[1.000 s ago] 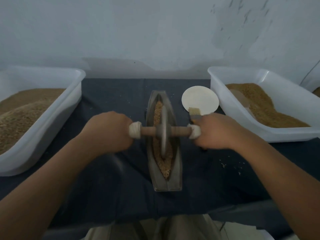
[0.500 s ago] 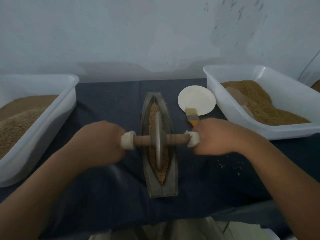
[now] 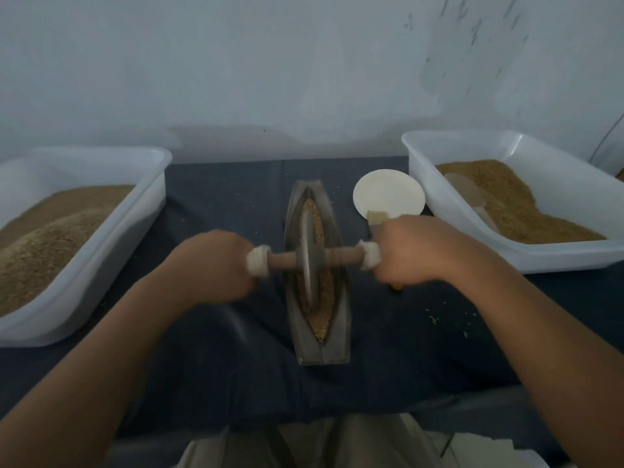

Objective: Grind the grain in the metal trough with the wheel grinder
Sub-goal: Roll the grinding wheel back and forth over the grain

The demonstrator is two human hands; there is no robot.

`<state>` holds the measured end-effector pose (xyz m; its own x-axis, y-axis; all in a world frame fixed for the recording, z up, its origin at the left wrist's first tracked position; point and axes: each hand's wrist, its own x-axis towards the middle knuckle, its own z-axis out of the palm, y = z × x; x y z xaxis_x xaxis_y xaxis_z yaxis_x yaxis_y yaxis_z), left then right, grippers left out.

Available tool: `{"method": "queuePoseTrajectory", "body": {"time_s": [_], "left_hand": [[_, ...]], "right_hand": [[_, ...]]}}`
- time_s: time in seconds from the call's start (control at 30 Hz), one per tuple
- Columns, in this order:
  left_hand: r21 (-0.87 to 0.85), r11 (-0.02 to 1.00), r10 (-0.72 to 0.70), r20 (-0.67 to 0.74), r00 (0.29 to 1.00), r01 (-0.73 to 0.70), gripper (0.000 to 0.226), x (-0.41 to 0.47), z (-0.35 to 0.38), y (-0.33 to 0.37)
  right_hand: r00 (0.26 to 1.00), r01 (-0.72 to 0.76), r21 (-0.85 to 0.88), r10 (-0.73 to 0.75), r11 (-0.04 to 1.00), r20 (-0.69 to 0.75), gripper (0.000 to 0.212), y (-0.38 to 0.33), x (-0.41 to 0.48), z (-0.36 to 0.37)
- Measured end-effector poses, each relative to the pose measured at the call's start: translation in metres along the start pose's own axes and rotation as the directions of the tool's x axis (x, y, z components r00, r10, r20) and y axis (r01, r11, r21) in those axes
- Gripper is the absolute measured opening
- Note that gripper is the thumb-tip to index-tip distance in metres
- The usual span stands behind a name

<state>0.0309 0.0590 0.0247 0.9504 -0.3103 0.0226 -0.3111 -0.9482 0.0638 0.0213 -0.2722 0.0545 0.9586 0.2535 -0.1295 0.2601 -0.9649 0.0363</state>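
Gripping the wrapped axle ends, left hand (image 3: 216, 265) and right hand (image 3: 408, 253) steady the wheel grinder (image 3: 309, 260) upright on grain (image 3: 320, 320) in the metal trough (image 3: 339, 346).

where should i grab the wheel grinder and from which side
Grip the wheel grinder by the cloth-wrapped ends of its axle, one hand per side, from above, as the left hand and right hand do. The axle lies crosswise over the metal trough, its thin disc upright in the middle.
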Motion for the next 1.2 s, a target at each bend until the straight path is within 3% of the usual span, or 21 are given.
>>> {"method": "queuePoseTrajectory", "body": {"time_s": [0.13,0.27,0.37,0.43,0.53,0.6,0.67,0.77,0.83,0.9,0.97,1.0,1.03,1.07,1.1,1.17,1.2], "left_hand": [[0.041,0.999,0.018,-0.021,1.0,-0.017,0.031,0.0,0.001,0.004],[0.124,0.98,-0.129,-0.216,0.968,0.158,0.025,0.055,-0.014,0.019],[0.115,0.975,-0.159,-0.238,0.958,0.191,0.024,0.066,-0.016,0.022],[0.116,0.979,-0.14,-0.202,0.969,0.165,0.025,0.054,-0.013,0.019],[0.091,0.992,-0.085,-0.075,0.994,0.092,0.021,0.025,-0.006,0.014],[0.086,0.994,-0.057,-0.058,0.997,0.062,0.021,0.007,-0.002,0.012],[0.088,0.995,-0.039,-0.109,0.993,0.048,0.024,-0.005,0.002,0.011],[0.076,0.996,-0.033,-0.204,0.978,0.049,0.034,-0.011,0.006,0.011],[0.069,0.996,-0.038,-0.232,0.972,0.055,0.035,-0.012,0.009,0.01],[0.028,0.996,-0.072,-0.224,0.972,0.081,0.031,-0.015,0.018,0.008],[-0.057,0.993,-0.116,-0.224,0.968,0.105,0.029,-0.019,0.027,0.005],[-0.09,0.99,-0.128,-0.238,0.963,0.11,0.031,-0.02,0.03,0.005],[-0.109,0.988,-0.137,-0.259,0.956,0.112,0.035,-0.023,0.032,0.005],[-0.127,0.985,-0.149,-0.275,0.95,0.118,0.038,-0.024,0.033,0.007],[-0.162,0.979,-0.168,-0.281,0.945,0.126,0.039,-0.026,0.033,0.01],[-0.272,0.952,-0.212,-0.264,0.941,0.138,0.039,-0.027,0.032,0.016],[-0.328,0.934,-0.23,-0.25,0.941,0.141,0.037,-0.028,0.031,0.019]], "right_hand": [[0.999,-0.031,0.016,0.031,0.999,0.009,0.026,0.002,0.007,0.0],[0.955,-0.17,0.041,0.175,0.985,-0.238,0.039,0.001,0.057,0.003],[0.924,-0.199,0.028,0.197,0.98,-0.327,0.036,0.002,0.07,0.005],[0.963,-0.168,0.019,0.168,0.986,-0.211,0.028,0.002,0.058,0.002],[0.99,-0.077,0.004,0.076,0.997,0.119,0.019,-0.001,0.026,-0.007],[0.972,-0.013,0.091,-0.009,0.996,0.235,0.028,-0.001,0.007,-0.018],[0.935,-0.033,0.294,-0.075,0.955,0.346,0.051,0.005,-0.005,-0.031],[0.815,-0.166,0.574,-0.216,0.802,0.538,0.057,0.015,-0.009,-0.039],[0.765,-0.247,0.706,-0.314,0.664,0.563,0.071,0.023,-0.005,-0.037],[0.806,-0.343,0.838,-0.324,0.425,0.495,0.088,0.033,0.0,-0.036],[0.928,-0.351,0.93,-0.095,0.108,0.361,0.084,0.045,0.006,-0.035],[0.953,-0.296,0.955,0.078,0.019,0.294,0.076,0.052,0.007,-0.03],[0.94,-0.26,0.964,0.243,0.061,0.239,0.065,0.054,0.012,-0.024],[0.913,-0.272,0.945,0.36,0.184,0.193,0.055,0.054,0.014,-0.015],[0.891,-0.32,0.903,0.415,0.287,0.184,0.047,0.052,0.016,-0.004],[0.845,-0.442,0.816,0.478,0.373,0.239,0.038,0.042,0.019,0.02],[0.863,-0.46,0.699,0.461,0.547,0.207,0.036,0.037,0.018,0.029]]}}
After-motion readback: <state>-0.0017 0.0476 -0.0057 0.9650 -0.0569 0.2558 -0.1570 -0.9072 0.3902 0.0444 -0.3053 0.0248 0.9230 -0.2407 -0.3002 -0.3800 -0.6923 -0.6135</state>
